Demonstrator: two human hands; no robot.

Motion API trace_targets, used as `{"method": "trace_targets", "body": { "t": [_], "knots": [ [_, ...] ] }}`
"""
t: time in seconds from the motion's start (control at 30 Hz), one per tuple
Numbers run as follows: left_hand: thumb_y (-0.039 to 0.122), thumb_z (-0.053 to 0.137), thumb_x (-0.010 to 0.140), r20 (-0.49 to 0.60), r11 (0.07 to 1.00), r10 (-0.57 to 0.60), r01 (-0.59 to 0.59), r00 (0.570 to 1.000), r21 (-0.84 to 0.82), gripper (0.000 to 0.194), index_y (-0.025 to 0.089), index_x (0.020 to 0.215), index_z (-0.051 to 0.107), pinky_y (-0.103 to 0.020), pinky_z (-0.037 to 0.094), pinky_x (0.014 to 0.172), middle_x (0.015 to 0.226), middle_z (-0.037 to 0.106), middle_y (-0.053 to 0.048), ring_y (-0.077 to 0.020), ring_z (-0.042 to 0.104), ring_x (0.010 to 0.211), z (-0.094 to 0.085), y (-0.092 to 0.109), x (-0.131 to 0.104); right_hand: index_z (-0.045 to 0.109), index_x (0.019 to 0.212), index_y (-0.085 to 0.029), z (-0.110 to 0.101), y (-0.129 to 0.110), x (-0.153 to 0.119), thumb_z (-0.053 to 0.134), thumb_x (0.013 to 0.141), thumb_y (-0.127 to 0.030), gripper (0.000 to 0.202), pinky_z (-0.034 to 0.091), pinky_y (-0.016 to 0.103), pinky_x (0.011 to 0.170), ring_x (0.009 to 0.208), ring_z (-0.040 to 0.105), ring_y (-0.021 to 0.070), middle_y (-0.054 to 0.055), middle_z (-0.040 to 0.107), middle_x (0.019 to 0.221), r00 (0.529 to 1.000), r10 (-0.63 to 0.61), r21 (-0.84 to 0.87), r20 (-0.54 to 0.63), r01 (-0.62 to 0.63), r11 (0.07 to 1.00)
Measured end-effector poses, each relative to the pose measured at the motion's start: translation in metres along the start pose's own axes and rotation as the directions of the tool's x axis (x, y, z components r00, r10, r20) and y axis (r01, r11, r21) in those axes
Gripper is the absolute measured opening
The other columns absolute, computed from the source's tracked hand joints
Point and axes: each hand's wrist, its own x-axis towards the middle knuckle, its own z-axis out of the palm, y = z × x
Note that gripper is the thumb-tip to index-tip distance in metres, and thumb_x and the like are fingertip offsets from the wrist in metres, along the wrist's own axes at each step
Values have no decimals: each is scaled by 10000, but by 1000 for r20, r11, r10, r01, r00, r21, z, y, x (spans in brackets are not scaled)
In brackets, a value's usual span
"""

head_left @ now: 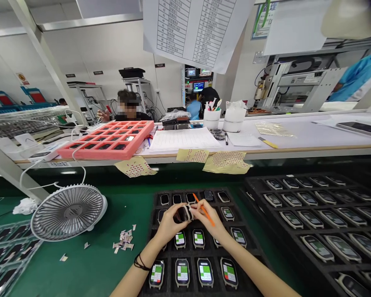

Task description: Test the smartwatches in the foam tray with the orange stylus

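My left hand is closed around a watch without a strap, held tilted above the black foam tray. In my right hand is a thin orange stick, its lower end pointing toward my wrist. The right fingertips meet the watch's edge; the exact contact is hidden. Below my hands, several watches sit in the tray's compartments, and the near ones, such as a lit watch, show green and white screens. Dark-screened watches, among them one at the tray's back, fill the far row.
A second black tray of watches stands to the right. Left are a grey fan, small loose pieces and a clear tray. The raised shelf holds a pink foam tray and papers. A person sits beyond.
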Motion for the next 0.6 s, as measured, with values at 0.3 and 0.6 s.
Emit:
{"method": "trace_targets", "body": {
  "t": [0.3, 0.6],
  "knots": [
    [277, 706, 727, 48, 996, -49, 52, 998, -78, 574, 205, 1266, 523, -280, 543, 603, 1038, 678, -77, -151, 623, 678, 1, -5, -2, 372, 659, -230, 7, 12, 0, 791, 592, -495, 500, 582, 350, 617, 521, 506, 101, -80, 472, 631, 986, 161, 251, 44, -167, 953],
    [373, 672, 757, 45, 957, -160, 166, 986, -239, 498, 204, 1195, 507, -254, 536, 569, 872, 651, -36, -144, 629, 671, -1, 1, 1, 378, 642, -224, 3, 0, 1, 772, 630, -488, 475, 598, 368, 617, 597, 529, 128, -58, 426, 662, 983, 164, 285, -79, -135, 949]
  ]
}}
